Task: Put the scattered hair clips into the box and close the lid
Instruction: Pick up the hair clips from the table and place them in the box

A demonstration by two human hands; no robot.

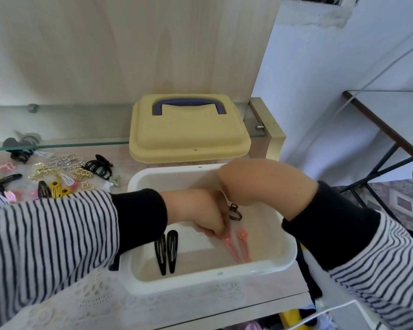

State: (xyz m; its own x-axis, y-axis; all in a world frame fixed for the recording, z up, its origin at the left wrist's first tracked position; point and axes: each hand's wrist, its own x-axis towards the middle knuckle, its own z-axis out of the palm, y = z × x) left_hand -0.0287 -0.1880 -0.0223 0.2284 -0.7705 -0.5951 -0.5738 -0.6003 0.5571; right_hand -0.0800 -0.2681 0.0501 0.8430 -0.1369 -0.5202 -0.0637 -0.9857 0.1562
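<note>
One lace-covered tabletop [86, 298] backed by a pale wood panel [119, 48] carries everything, with a glass shelf [57, 142] low across the back. The yellow lid [188, 135], with its purple handle [188, 104] lying flat, rests off the box, partly on the shelf edge and just behind the white box [200, 281]. The box stands open at the table's front right. A heap of scattered hair clips [57, 173] in gold, black, yellow and pink lies on the table to the left of the box.

Both striped-sleeved arms reach into the box. The left hand [204, 214] points down, its fingertips [221, 233] bunched together and pinching the round head of the nearer pink clip [229, 250]. The right hand [260, 184] bends steeply at the wrist over the back of the box. Its fingers are hidden behind the left hand, so their state cannot be told.

On the box floor lie two black snap clips [166, 254] side by side, a second pink clip [244, 245] just beside the first, and a small black claw clip [235, 211].
</note>
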